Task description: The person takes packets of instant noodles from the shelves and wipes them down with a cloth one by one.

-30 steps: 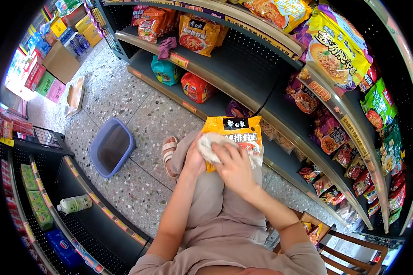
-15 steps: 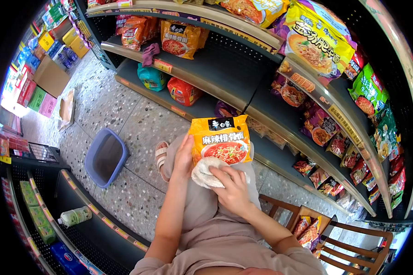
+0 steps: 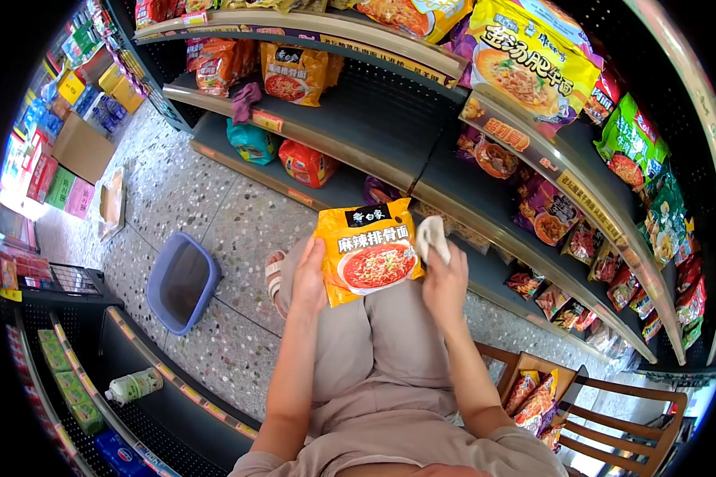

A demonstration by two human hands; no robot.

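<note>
A yellow instant noodle packet (image 3: 374,254) with a black label and a red noodle bowl printed on it is held above my lap, its front facing up. My left hand (image 3: 309,277) grips its left edge, fingers partly hidden beneath. At the packet's right edge, my right hand (image 3: 445,285) is closed on a white cloth (image 3: 433,237), which sticks up past the fingers. Whether the cloth touches the packet's edge is hard to make out.
Shelves of noodle packets (image 3: 533,63) curve ahead and to the right. A purple cloth (image 3: 245,102) hangs over a shelf edge. On the floor stands a blue-grey bin (image 3: 207,298). A wooden chair (image 3: 624,429) with several packets is at the right; a bottle (image 3: 134,385) lies on the left shelf.
My right hand has moved the white cloth off the packet's lower front to its right edge, uncovering the printed bowl. The packet has shifted slightly left in view.
</note>
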